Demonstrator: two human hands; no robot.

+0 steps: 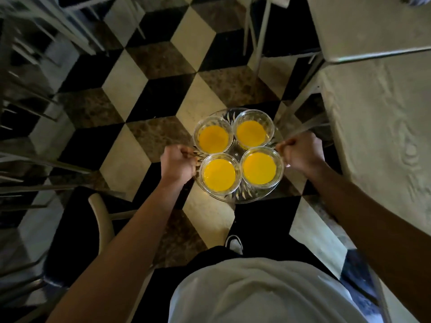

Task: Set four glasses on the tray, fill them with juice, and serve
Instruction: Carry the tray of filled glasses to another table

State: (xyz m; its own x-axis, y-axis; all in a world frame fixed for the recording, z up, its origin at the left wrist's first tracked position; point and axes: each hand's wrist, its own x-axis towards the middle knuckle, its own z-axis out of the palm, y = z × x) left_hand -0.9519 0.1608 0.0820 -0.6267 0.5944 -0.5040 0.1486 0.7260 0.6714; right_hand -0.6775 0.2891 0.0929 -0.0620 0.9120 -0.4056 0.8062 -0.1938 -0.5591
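Observation:
A round clear cut-glass tray (242, 197) is held level in the air above the tiled floor. On it stand several glasses filled with orange juice: two at the far side (213, 139) (251, 134) and two at the near side (219, 175) (259, 168), packed close together. My left hand (178, 164) is closed on the tray's left handle. My right hand (302, 152) is closed on the right handle. Both arms reach forward from my body.
A table with a pale patterned cloth (382, 127) stands at the right, its metal legs near the tray. A dark cushioned chair (77, 224) is at the lower left, and metal chair frames (35, 94) line the left. Checkered floor tiles (163, 89) lie ahead.

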